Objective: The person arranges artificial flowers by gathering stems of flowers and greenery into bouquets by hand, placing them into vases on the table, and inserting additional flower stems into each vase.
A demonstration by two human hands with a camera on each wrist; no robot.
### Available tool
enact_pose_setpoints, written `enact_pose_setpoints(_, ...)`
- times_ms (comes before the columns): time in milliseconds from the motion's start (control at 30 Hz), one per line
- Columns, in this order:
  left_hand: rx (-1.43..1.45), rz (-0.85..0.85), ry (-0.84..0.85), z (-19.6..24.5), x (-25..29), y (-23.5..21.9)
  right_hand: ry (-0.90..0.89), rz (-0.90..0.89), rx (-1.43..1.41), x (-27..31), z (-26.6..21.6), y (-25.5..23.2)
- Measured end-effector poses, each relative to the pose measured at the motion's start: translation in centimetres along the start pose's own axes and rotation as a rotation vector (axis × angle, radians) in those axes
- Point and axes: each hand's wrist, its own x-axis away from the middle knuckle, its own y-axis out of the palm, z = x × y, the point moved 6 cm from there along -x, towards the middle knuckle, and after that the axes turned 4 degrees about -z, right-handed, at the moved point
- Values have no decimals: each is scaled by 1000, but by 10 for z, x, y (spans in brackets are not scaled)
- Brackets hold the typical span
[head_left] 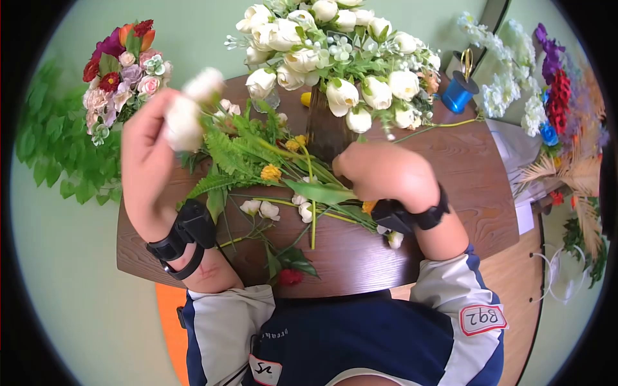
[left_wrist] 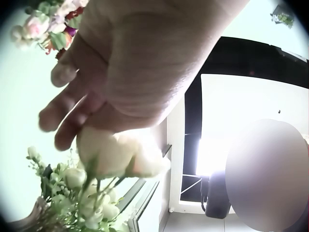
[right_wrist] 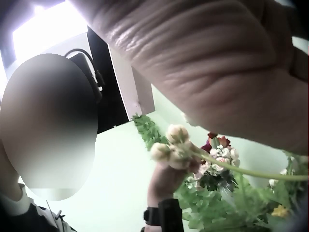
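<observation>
In the head view my left hand (head_left: 149,148) is raised at the left side of the table, its fingers at a spray of white roses (head_left: 183,123). Seen from the left wrist, thumb and index are partly hidden behind the pale blooms (left_wrist: 118,152), and the other fingers hang loosely bent. A long green stem (right_wrist: 256,172) runs from these blooms toward my right hand (right_wrist: 207,82). My right hand (head_left: 393,177) has its fingers curled round the stem's far end, low over the table's middle; its fingertips are mostly hidden.
Loose stems, ferns and yellow flowers (head_left: 270,172) lie across the brown table (head_left: 360,257). Behind them stands a dark vase (head_left: 325,128) of white roses. A blue ribbon spool (head_left: 457,95) is at the back right, a mixed bouquet (head_left: 122,90) at the left, a red flower (head_left: 290,276) near the front.
</observation>
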Motion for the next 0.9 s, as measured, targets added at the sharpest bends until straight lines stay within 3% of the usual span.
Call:
enact_pose_setpoints(33,-5,93,28,-5,2,-16,-2,6,6,-13,2,8)
enact_pose_setpoints(100,5,270,69,-10,6,-48,48,-223,16,-36,6,33)
enact_pose_setpoints(200,32,570,31,-4,19,-75,66,-283,69,-45,0,40)
enact_pose_setpoints(233,32,573,38,-3,18,-77,63,-302,61,-46,0,42)
enact_pose_setpoints(300,-12,745,-48,-9,26,-87,72,-302,60,-44,2,44)
enact_pose_setpoints(400,-133,805,-160,-16,23,-81,61,-307,15,-34,-3,38)
enact_pose_setpoints(433,-205,700,-180,-20,19,-79,40,-310,-24,-31,-7,36)
enact_pose_setpoints(467,-204,703,-177,-21,19,-77,40,-308,-20,-32,-10,36)
enact_pose_setpoints(533,-229,345,-384,-34,7,-51,13,-353,116,-38,-21,41)
enact_pose_setpoints(600,-302,287,-405,-31,2,-26,11,-357,182,-47,-17,55)
enact_pose_setpoints(667,-400,328,-305,-18,-4,-2,-120,-259,183,-47,-23,47)
enact_pose_setpoints(733,-453,166,-297,-21,-13,22,-100,-184,156,-36,-20,31)
enact_pose_setpoints(800,-370,53,-195,-30,-20,52,-7,60,105,-17,-9,2)
enact_pose_setpoints(867,-320,42,-200,-25,-25,78,90,272,-7,9,1,-24)
enact_pose_setpoints(900,-409,-31,-76,-23,-29,92,86,414,30,25,0,-38)
